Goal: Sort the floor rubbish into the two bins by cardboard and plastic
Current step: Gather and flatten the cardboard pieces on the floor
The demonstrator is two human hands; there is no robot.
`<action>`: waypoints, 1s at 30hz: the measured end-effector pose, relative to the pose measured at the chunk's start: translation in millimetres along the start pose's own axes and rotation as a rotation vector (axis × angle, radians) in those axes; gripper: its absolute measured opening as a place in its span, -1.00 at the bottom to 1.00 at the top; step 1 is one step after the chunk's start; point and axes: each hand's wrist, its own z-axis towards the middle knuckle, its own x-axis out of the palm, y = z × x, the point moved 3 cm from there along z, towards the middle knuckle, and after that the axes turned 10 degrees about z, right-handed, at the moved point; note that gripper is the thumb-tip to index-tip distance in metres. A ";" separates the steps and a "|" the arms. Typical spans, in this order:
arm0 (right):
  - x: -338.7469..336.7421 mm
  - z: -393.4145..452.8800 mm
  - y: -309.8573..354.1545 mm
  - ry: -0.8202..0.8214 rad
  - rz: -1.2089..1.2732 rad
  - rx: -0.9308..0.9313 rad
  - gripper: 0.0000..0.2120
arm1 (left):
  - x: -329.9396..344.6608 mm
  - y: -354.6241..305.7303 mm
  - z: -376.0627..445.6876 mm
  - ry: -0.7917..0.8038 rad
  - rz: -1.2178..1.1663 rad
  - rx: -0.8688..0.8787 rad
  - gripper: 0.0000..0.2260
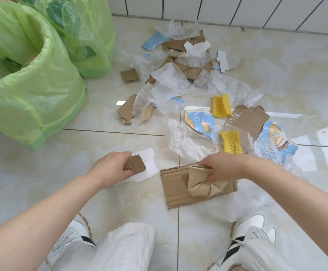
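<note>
My left hand (111, 166) grips a small brown cardboard piece (134, 162) together with a white card sheet (148, 169) just above the floor. My right hand (222, 167) grips a folded brown cardboard scrap (200, 183) that lies on a flat corrugated cardboard sheet (176, 189). Beyond the hands, a pile of mixed rubbish (178, 75) covers the tiles: brown cardboard scraps, clear plastic film, blue wrappers. Two bins lined with green bags stand at the left, a near bin (48, 79) and a far bin (96, 36).
Two yellow foam nets (221, 105) (231, 141) and a blue biscuit wrapper (200, 122) lie right of centre. A brown cardboard flap (250, 119) sits beside them. My knees and white shoes (253, 229) fill the bottom edge. A white tiled wall (237, 10) bounds the floor behind.
</note>
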 end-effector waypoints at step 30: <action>35.5 32.2 35.0 -0.240 0.081 -0.152 -0.74 | -2.1 -5.0 -2.7 -0.078 -0.142 -0.149 -0.78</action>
